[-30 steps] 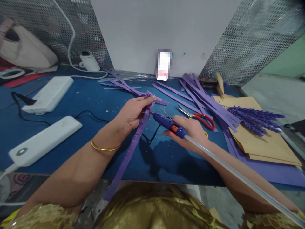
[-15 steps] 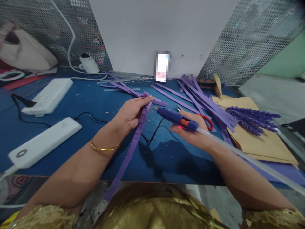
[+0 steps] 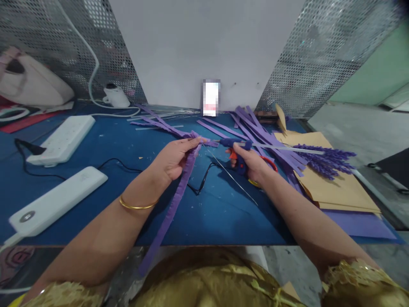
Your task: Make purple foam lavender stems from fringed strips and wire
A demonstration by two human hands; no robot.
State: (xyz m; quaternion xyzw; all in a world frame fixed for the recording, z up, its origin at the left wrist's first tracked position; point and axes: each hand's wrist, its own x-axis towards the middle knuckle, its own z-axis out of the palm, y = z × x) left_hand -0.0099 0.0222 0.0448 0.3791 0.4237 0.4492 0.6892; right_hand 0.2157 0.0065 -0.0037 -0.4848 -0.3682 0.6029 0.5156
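My left hand (image 3: 171,160) pinches a ruffled purple paper strip (image 3: 180,192), whose long tail hangs over the table's front edge. A thin wire (image 3: 234,179) slants down to the right from near those fingertips. My right hand (image 3: 254,163) is wrapped round a blue glue gun (image 3: 230,143), with fingers by its orange trigger. The nozzle points left at the short end of the strip by my left fingertips; whether they touch I cannot tell. A long clear glue stick (image 3: 287,148) juts from the gun's back. Scissors (image 3: 271,163) with red handles lie partly hidden behind my right hand.
Purple strips (image 3: 268,143) lie at the back right, near purple flower sprigs (image 3: 330,161) on brown paper (image 3: 345,194). A power strip (image 3: 65,138) and a white device (image 3: 60,198) sit left. A phone (image 3: 211,98) leans against the back board.
My right hand has turned the glue gun more level and brought its nozzle beside the strip's short end. The thin wire now shows clearly below it. My left hand keeps its pinch.
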